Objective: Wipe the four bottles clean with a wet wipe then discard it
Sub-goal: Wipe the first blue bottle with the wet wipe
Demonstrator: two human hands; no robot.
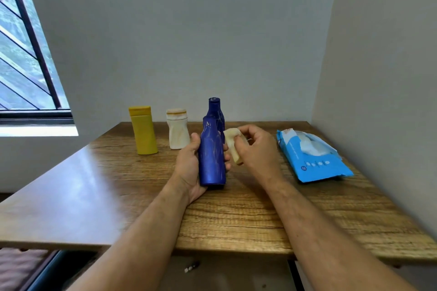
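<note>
Up off the wooden table, near its middle, the left hand grips a dark blue bottle upright, long axis vertical, neck toward the back edge. Just right of it, the right hand pinches a crumpled yellowed wet wipe beside the bottle's shoulder; whether they touch is unclear.

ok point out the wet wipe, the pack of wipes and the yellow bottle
wet wipe [233,148], head view, on its folded middle
pack of wipes [307,163], head view, on its blue front
yellow bottle [144,134], head view, on its body
</note>
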